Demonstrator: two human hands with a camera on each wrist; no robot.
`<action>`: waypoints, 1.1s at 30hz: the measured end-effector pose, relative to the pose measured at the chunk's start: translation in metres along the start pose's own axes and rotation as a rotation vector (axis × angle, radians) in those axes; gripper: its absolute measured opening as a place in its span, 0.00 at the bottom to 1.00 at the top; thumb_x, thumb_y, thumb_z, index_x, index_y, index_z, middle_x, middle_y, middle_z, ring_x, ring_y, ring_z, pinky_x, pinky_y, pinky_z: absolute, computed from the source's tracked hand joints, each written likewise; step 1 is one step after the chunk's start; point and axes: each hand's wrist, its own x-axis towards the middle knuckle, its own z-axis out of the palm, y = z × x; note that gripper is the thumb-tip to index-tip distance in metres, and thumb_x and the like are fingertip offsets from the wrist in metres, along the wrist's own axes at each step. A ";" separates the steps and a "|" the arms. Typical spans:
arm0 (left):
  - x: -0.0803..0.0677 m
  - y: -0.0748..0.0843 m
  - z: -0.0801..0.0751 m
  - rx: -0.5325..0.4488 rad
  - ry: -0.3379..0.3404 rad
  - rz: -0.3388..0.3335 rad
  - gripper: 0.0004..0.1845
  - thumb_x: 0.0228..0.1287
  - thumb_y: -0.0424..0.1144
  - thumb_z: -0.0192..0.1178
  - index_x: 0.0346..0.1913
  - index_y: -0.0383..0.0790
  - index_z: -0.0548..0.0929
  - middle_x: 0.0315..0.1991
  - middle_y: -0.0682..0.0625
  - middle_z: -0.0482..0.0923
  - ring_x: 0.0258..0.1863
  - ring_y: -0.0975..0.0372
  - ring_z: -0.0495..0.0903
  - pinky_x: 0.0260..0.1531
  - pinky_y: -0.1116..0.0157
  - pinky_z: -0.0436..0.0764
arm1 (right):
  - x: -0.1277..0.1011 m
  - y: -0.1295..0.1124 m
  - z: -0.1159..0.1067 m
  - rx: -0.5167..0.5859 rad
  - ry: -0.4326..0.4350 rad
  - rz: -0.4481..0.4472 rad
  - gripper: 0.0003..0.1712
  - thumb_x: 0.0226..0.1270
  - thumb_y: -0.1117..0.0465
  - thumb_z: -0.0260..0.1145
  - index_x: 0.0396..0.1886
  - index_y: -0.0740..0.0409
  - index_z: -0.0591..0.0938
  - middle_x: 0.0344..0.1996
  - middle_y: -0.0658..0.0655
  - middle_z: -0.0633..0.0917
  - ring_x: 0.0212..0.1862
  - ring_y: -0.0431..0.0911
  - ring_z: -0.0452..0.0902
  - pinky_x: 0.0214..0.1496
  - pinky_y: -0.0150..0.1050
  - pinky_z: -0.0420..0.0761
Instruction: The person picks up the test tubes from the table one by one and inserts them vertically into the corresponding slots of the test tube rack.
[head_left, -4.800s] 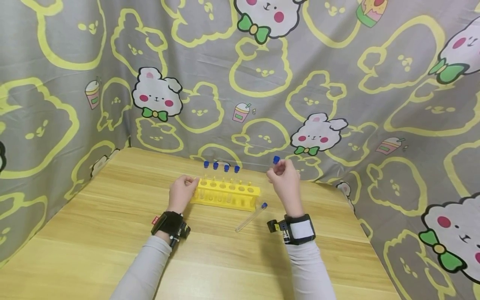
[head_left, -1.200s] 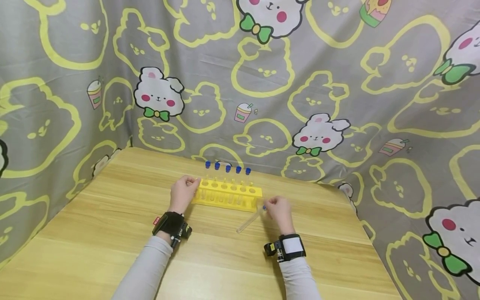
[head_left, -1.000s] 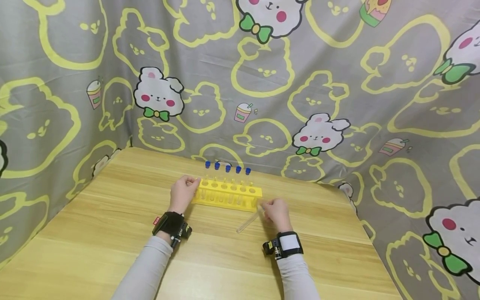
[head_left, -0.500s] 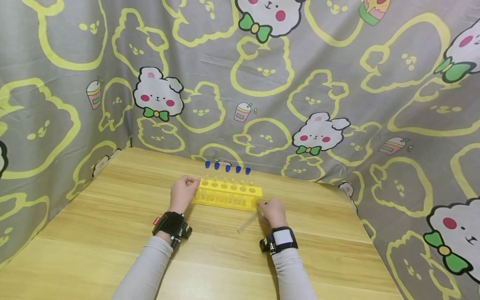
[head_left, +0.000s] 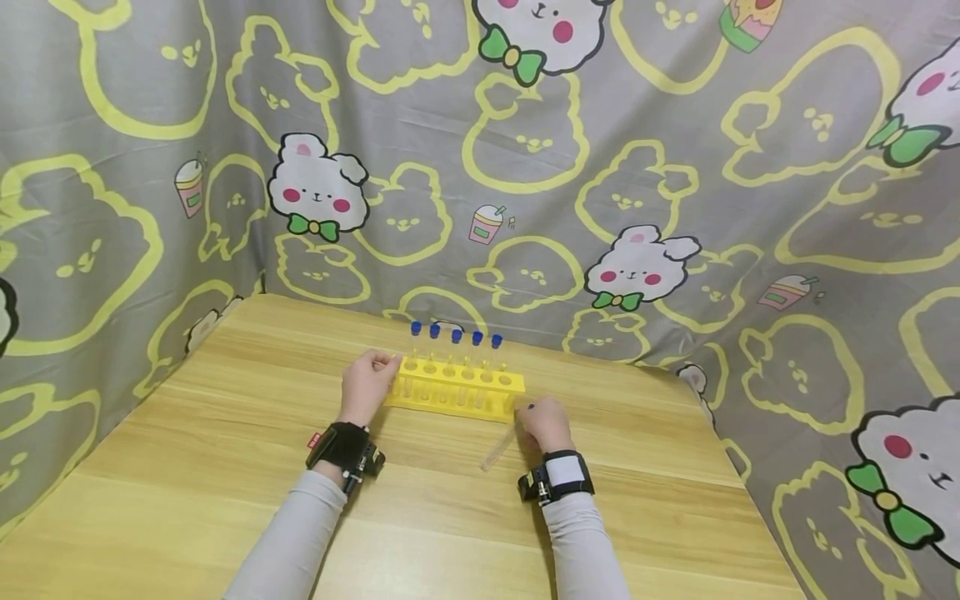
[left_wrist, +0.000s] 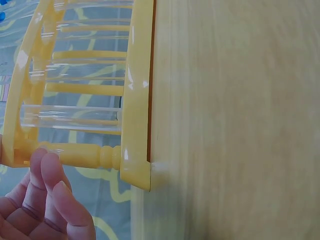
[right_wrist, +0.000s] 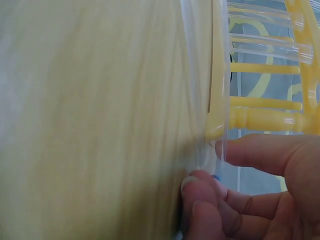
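A yellow test-tube rack (head_left: pixel 459 390) stands at the far middle of the wooden table (head_left: pixel 225 467), with several blue-capped tubes (head_left: pixel 456 336) upright in its back row. My left hand (head_left: pixel 377 372) holds the rack's left end; in the left wrist view its fingers (left_wrist: pixel 50 175) lie against the rack's corner (left_wrist: pixel 136 100). A loose clear tube (head_left: pixel 498 447) lies on the table just right of the rack. My right hand (head_left: pixel 529 411) pinches that tube's blue-capped end. In the right wrist view the thumb (right_wrist: pixel 260 150) and curled fingers (right_wrist: pixel 210 197) close round the tube (right_wrist: pixel 199 80) beside the rack's end (right_wrist: pixel 220 120).
A grey cartoon-print curtain (head_left: pixel 525 167) closes in the table at the back and on both sides, close behind the rack. Bare wooden tabletop (head_left: pixel 420 533) stretches from the rack to the near edge.
Since 4.8 s ago my right hand set a fifth tube in the rack, came down to the loose tube and took its capped end. The left hand has stayed on the rack.
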 end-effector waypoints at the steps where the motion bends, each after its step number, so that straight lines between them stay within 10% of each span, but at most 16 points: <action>1: 0.000 0.000 0.000 0.001 0.000 -0.001 0.18 0.66 0.52 0.60 0.41 0.38 0.81 0.29 0.45 0.84 0.22 0.59 0.81 0.21 0.68 0.75 | 0.001 0.001 0.000 0.021 0.000 -0.005 0.23 0.61 0.58 0.64 0.07 0.59 0.76 0.04 0.51 0.73 0.09 0.42 0.70 0.11 0.31 0.68; 11: 0.001 -0.002 0.001 0.012 0.004 0.010 0.19 0.66 0.53 0.59 0.40 0.38 0.81 0.28 0.45 0.84 0.22 0.60 0.81 0.21 0.68 0.74 | -0.001 0.015 -0.005 0.319 -0.088 0.026 0.13 0.62 0.61 0.59 0.26 0.69 0.80 0.17 0.59 0.83 0.18 0.46 0.79 0.22 0.37 0.82; 33: -0.002 0.003 -0.001 0.000 -0.003 0.010 0.18 0.67 0.53 0.59 0.39 0.38 0.81 0.27 0.46 0.84 0.21 0.60 0.79 0.21 0.67 0.73 | -0.012 0.011 -0.045 0.381 0.028 -0.107 0.15 0.67 0.62 0.56 0.47 0.68 0.70 0.33 0.59 0.77 0.30 0.44 0.78 0.36 0.41 0.86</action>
